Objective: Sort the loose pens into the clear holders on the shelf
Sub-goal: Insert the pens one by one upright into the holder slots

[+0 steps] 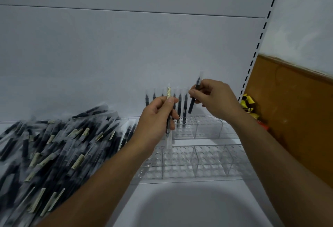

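Note:
A big heap of loose black pens (54,145) in clear sleeves covers the left of the white shelf. My left hand (155,120) pinches one sleeved pen (168,93) upright, its label end up. My right hand (212,98) holds a second black pen (191,106) nearly upright, tip down, just above the back clear holder (207,127). Several pens (180,105) stand in that holder's left holes. A front clear holder (198,161) with round holes has no pens in it.
The white back panel rises behind the holders. A slotted shelf upright (252,64) runs up on the right, with a brown wall (297,118) and yellow packets (249,105) beyond it. A white rounded surface (189,208) lies in the foreground below the shelf.

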